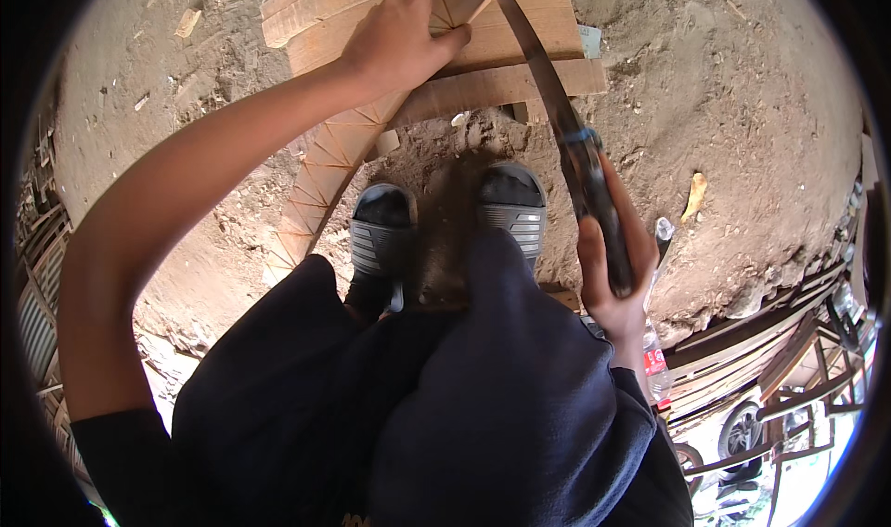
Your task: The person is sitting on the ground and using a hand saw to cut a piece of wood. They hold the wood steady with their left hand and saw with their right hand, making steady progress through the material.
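Observation:
My left hand (pixel 404 44) grips a long wooden strip (pixel 329 169) marked with triangular lines, which slants down toward the lower left over more wooden boards (pixel 524 21). My right hand (pixel 617 258) is wrapped round the dark handle of a long, narrow dark blade tool (pixel 543 72) with a blue band. The blade rises to the top edge, crossing the boards just right of my left hand; its tip is out of view. A shorter plank (pixel 487 86) lies below the boards, above my sandalled feet.
Dirt ground (pixel 742 128) with small scraps surrounds me. A plastic bottle (pixel 656 374) stands by my right forearm. Stacked timber and wooden frames (pixel 798 378) and a vehicle wheel (pixel 741 434) are at the lower right. Corrugated sheeting (pixel 39 332) and wood pieces line the left.

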The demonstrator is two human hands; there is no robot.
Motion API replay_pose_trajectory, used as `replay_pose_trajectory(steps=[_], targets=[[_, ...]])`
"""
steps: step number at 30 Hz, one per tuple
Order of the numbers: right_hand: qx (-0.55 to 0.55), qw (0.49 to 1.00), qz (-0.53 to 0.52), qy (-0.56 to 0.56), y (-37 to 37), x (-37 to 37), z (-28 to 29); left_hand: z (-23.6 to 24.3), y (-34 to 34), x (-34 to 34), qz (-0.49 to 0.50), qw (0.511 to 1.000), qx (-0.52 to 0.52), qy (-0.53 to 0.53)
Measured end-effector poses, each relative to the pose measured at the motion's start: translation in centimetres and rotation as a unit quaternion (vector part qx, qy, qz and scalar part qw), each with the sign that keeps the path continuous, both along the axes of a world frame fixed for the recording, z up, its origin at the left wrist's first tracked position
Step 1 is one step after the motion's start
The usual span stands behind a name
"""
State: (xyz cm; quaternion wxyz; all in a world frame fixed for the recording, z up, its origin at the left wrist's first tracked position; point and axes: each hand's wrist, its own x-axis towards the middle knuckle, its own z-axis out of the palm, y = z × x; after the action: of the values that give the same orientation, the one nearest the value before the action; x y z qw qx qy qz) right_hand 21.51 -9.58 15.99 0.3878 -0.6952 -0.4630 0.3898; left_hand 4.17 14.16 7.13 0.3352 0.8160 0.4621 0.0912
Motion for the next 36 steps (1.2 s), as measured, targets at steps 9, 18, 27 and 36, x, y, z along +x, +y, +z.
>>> replay_pose_trajectory(steps=[9,18,27,36], targets=[[0.002,1.0,-0.005,-0.002,0.5,-0.8,-0.1,-1.3,0.3,-0.5,-0.025,0.998,0.049,0.036],[0.019,1.0,-0.024,0.007,5.1,-1.5,-0.4,-1.3,0.2,-0.1,-0.021,0.998,0.05,0.028],[0.084,0.996,0.011,-0.03,1.8,-0.5,-0.4,-0.7,0.3,-0.1,-0.019,0.999,0.03,0.041],[-0.001,1.0,0.001,-0.001,-0.8,-0.1,1.3,-0.5,0.1,-0.2,-0.012,0.997,0.022,0.07]])
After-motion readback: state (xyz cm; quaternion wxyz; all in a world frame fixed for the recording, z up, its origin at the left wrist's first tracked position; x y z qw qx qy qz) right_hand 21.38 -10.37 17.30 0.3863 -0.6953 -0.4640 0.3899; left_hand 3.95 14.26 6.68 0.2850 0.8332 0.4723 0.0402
